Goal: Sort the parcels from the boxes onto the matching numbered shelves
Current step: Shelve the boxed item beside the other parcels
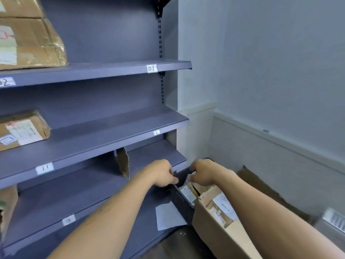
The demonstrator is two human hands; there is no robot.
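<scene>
Both my hands reach over a black crate [183,203] that stands on the floor at the right end of the shelf unit. My right hand [204,172] curls its fingers round a small parcel [189,177] with a white label, at the crate's far end. My left hand [162,172] has its fingers curled down at the crate's left rim; what it holds is hidden. More labelled parcels [188,193] lie in the crate. A cardboard box [212,232] beside it holds further parcels [221,208]. Shelf labels read 01 [151,68], 02 [6,82], 12 [156,132] and 11 [44,168].
Brown parcels sit on the top shelf [31,42], the 11 shelf [22,129] and the lower left shelf [7,202]. A cardboard divider [123,163] stands on the shelf near my left hand. A white sheet [168,215] lies by the crate. The wall [270,71] is close on the right.
</scene>
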